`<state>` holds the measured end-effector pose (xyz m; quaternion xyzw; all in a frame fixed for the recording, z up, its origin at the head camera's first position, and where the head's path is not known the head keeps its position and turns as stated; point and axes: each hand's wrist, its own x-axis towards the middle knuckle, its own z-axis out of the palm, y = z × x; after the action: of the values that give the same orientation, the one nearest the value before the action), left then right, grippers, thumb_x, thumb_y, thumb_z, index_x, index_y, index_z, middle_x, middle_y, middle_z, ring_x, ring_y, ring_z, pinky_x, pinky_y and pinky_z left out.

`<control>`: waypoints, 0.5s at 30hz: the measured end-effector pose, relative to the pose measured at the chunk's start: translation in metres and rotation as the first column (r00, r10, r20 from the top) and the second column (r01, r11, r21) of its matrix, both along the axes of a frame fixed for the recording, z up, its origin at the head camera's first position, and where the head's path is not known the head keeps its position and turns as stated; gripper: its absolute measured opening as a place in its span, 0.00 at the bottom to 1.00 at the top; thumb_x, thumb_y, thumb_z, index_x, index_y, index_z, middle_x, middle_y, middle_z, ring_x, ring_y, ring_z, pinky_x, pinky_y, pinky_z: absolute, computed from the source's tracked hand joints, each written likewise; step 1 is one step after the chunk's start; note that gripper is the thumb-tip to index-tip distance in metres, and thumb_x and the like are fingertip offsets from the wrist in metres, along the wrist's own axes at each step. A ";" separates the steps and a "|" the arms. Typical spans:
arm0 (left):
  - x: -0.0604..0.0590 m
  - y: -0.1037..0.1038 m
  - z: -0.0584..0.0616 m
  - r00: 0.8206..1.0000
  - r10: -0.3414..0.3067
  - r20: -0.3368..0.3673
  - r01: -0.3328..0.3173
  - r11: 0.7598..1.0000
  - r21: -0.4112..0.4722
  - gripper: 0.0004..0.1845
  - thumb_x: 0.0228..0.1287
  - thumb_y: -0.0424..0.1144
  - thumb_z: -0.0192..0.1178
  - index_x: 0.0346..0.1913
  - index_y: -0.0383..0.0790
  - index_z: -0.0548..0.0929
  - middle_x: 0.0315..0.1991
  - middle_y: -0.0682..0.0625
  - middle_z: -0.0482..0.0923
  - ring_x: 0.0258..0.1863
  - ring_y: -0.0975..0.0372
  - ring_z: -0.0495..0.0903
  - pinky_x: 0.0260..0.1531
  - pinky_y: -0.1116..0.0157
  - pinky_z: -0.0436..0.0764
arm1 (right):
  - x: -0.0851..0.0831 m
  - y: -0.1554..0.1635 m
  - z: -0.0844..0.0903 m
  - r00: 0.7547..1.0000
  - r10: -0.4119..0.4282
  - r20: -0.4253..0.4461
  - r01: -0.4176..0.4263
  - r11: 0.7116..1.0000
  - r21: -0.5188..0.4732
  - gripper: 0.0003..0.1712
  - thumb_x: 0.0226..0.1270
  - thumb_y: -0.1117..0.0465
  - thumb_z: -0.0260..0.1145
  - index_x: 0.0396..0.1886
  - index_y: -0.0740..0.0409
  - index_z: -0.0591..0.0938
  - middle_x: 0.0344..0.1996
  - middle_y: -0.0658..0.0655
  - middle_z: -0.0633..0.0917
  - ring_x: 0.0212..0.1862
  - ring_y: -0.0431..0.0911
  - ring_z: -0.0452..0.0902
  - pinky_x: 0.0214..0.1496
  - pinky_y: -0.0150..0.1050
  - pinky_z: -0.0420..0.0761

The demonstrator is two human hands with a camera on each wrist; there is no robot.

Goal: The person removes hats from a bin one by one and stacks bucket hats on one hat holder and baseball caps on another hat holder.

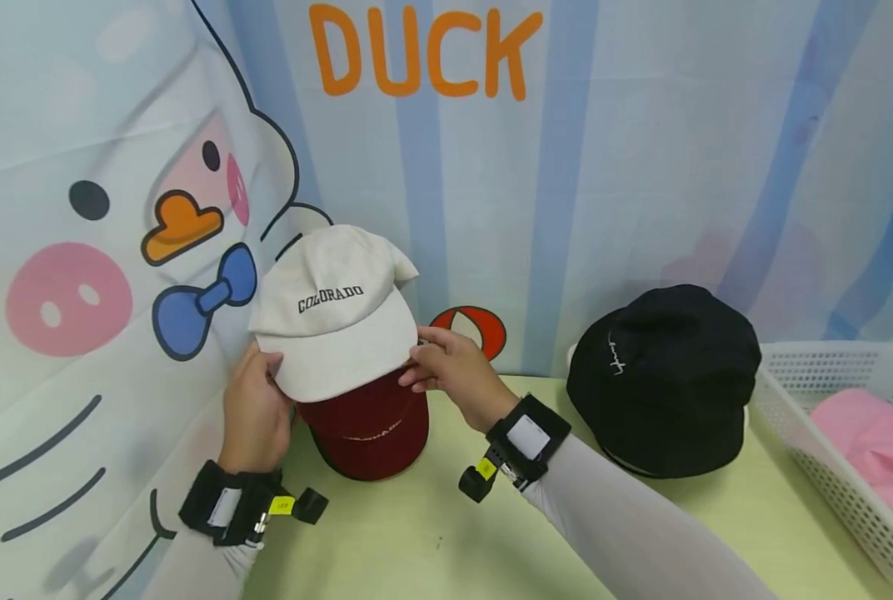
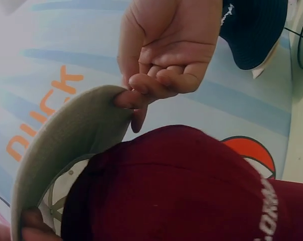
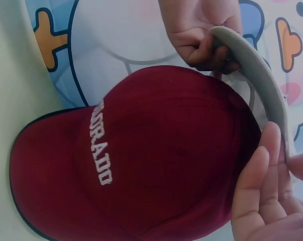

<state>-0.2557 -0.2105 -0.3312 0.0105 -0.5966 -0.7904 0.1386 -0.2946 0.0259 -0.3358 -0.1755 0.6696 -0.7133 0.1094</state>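
A white cap (image 1: 334,308) lettered COLORADO is held by both hands over a dark red cap (image 1: 371,429). My left hand (image 1: 255,408) grips the left end of its brim, and my right hand (image 1: 454,367) pinches the right end between thumb and fingers. In the right wrist view the brim's grey underside (image 3: 257,70) tilts up behind the red crown (image 3: 171,150). The left wrist view shows the white cap's inside (image 2: 66,186) partly hidden behind the red cap, whose own brim points toward me on the table.
A black cap (image 1: 664,375) sits to the right on the pale green table (image 1: 446,533). Beyond it, a white perforated basket (image 1: 829,458) has a pink cap (image 1: 874,450) in it. A cartoon-printed curtain (image 1: 476,192) hangs close behind and along the left.
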 end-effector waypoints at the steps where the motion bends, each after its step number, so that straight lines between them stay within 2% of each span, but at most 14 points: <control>1: 0.002 0.000 -0.002 1.000 -0.002 0.014 0.002 1.000 -0.011 0.16 0.78 0.32 0.32 0.58 0.44 0.69 0.57 0.59 0.64 0.59 0.66 0.63 0.59 0.72 0.68 | 0.002 0.001 -0.001 1.000 0.003 0.003 -0.003 1.000 0.000 0.26 0.78 0.61 0.54 0.72 0.60 0.69 0.45 0.59 0.85 0.38 0.42 0.85 0.45 0.33 0.84; 3: 0.005 -0.002 -0.006 1.000 -0.007 0.029 0.008 1.000 -0.028 0.15 0.78 0.32 0.33 0.57 0.45 0.68 0.54 0.59 0.64 0.56 0.67 0.63 0.56 0.73 0.69 | 0.005 0.002 -0.004 1.000 0.009 0.008 -0.009 1.000 0.004 0.26 0.78 0.61 0.54 0.73 0.60 0.68 0.45 0.59 0.85 0.38 0.42 0.85 0.46 0.34 0.84; 6: 0.010 -0.002 -0.011 0.999 -0.051 0.019 0.051 0.999 -0.018 0.15 0.79 0.32 0.32 0.58 0.43 0.66 0.54 0.59 0.62 0.55 0.66 0.62 0.55 0.73 0.70 | 0.009 0.004 -0.008 1.000 0.013 0.012 -0.013 1.000 0.007 0.27 0.78 0.60 0.55 0.73 0.60 0.68 0.45 0.59 0.85 0.38 0.42 0.85 0.47 0.34 0.84; 10: 0.015 -0.003 -0.019 0.992 -0.123 -0.018 0.123 0.992 -0.010 0.20 0.79 0.31 0.30 0.67 0.43 0.62 0.61 0.57 0.59 0.61 0.65 0.61 0.60 0.72 0.68 | 0.015 0.007 -0.014 1.000 0.006 0.026 -0.006 1.000 -0.002 0.30 0.77 0.60 0.56 0.75 0.61 0.65 0.45 0.60 0.84 0.39 0.43 0.85 0.48 0.35 0.84; 15: 0.022 -0.003 -0.030 0.987 -0.159 0.000 0.159 0.987 -0.033 0.23 0.81 0.32 0.30 0.74 0.45 0.56 0.65 0.54 0.57 0.65 0.62 0.61 0.61 0.71 0.70 | 0.020 0.012 -0.023 0.999 0.010 0.044 -0.009 1.000 -0.014 0.33 0.76 0.58 0.57 0.77 0.61 0.62 0.46 0.60 0.84 0.39 0.43 0.85 0.49 0.36 0.85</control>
<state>-0.2337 -0.2135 -0.3611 -0.0403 -0.6085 -0.7889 0.0759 -0.2745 0.0382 -0.3584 -0.1638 0.6614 -0.7209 0.1263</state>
